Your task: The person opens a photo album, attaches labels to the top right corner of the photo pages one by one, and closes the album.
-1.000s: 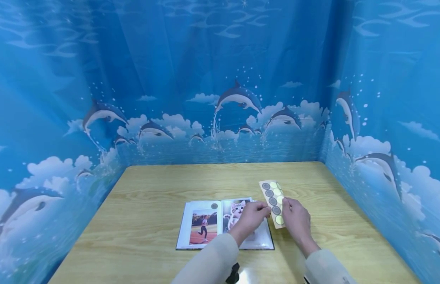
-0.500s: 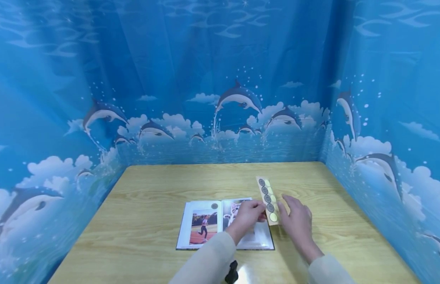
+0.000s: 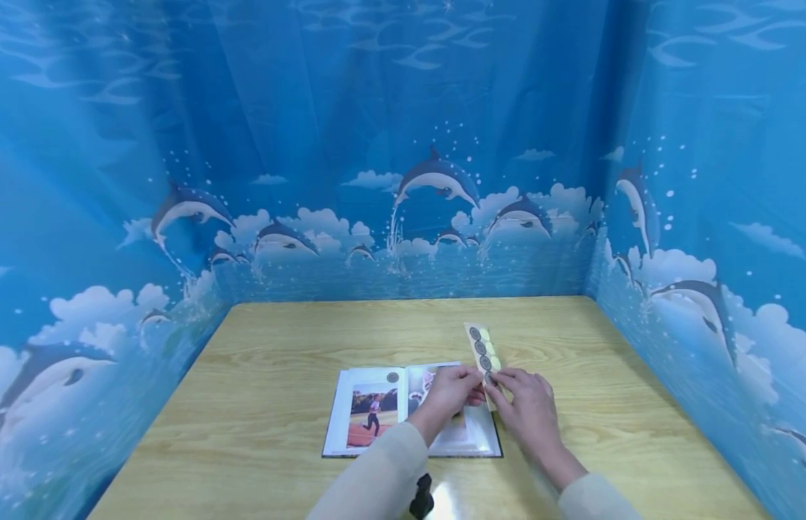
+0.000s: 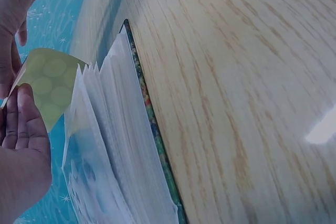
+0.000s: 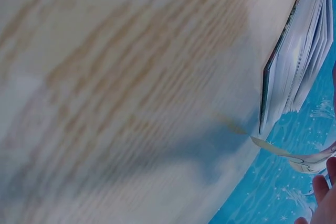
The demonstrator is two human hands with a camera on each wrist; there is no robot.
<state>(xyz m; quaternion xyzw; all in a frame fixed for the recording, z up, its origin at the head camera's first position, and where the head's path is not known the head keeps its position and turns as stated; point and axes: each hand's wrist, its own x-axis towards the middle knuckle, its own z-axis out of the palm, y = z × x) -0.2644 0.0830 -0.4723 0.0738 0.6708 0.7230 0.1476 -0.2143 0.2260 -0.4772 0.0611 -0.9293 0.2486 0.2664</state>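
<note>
A narrow sheet of round stickers [image 3: 482,347], dark coin-like circles beside pale yellow ones, stands tilted over the right edge of an open photo album [image 3: 341,404]. My left hand [image 3: 447,393] pinches the sheet's left edge, above the album's right page. From the other side my right hand [image 3: 528,412] has its thumb and index finger closed on the lower part, covering the lowest stickers. The yellowish back of the sheet [image 4: 52,77] shows in the left wrist view. Seen from the right wrist, the sheet [image 5: 304,162] is curved.
On the left page are a runner photo [image 3: 373,415] and a round dark sticker [image 3: 393,377] near its top corner. A kitten photo [image 3: 429,379] is partly hidden by my left hand. The wooden table [image 3: 279,347] is bounded by blue dolphin curtains [image 3: 403,108].
The sheet has moved left and turned more edge-on. My right hand let go of its right side, then came back lower, onto the bottom stickers. My left hand shifted slightly left with the sheet.
</note>
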